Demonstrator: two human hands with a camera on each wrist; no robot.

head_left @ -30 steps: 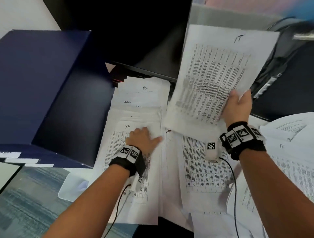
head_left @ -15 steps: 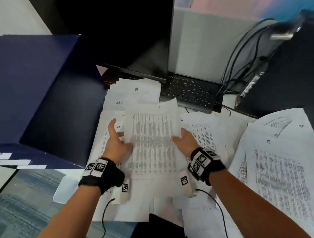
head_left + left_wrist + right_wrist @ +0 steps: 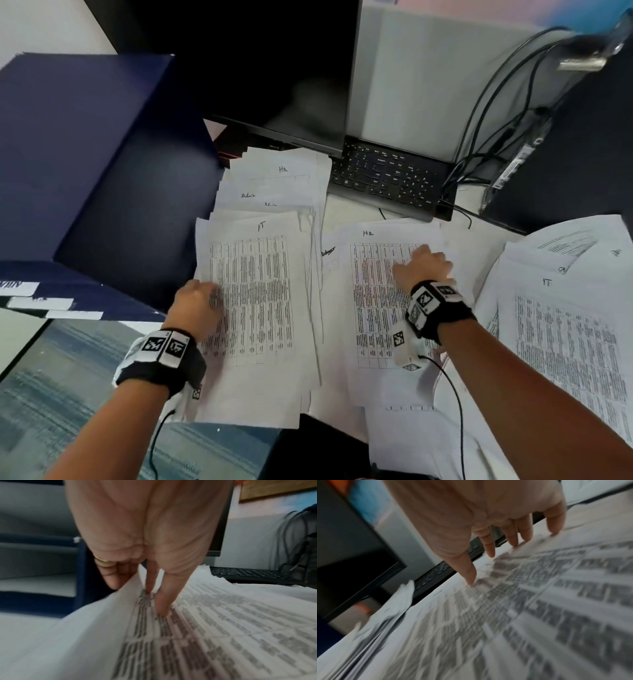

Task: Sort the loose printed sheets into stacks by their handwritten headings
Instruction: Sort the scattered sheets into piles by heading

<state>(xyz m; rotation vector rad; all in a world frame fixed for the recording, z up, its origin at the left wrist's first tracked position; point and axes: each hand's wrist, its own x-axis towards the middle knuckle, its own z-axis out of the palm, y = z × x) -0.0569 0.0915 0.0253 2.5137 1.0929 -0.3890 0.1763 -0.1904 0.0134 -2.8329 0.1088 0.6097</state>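
A printed sheet headed IT (image 3: 253,291) lies on top of the left stack. My left hand (image 3: 197,301) is at its left edge. In the left wrist view the thumb (image 3: 164,601) presses on the IT sheet (image 3: 205,628), and the ringed fingers (image 3: 111,574) sit behind its raised edge, so the hand pinches that edge. My right hand (image 3: 423,265) rests on a sheet headed HR (image 3: 373,308) in the middle pile. Its spread fingertips (image 3: 471,580) touch the HR sheet (image 3: 522,615) and hold nothing. Stacks headed HR (image 3: 281,171) and Admin (image 3: 248,196) lie behind the IT stack.
A loose pile with an IT sheet (image 3: 565,342) on top spreads at the right. A dark blue box (image 3: 85,171) stands to the left. A monitor (image 3: 274,68), a black keyboard (image 3: 390,178) and cables (image 3: 496,120) lie behind the papers.
The IT sheet that my right hand held up came down onto the left stack. My right hand let it go and moved right onto the HR sheet. My left hand now pinches its left edge.
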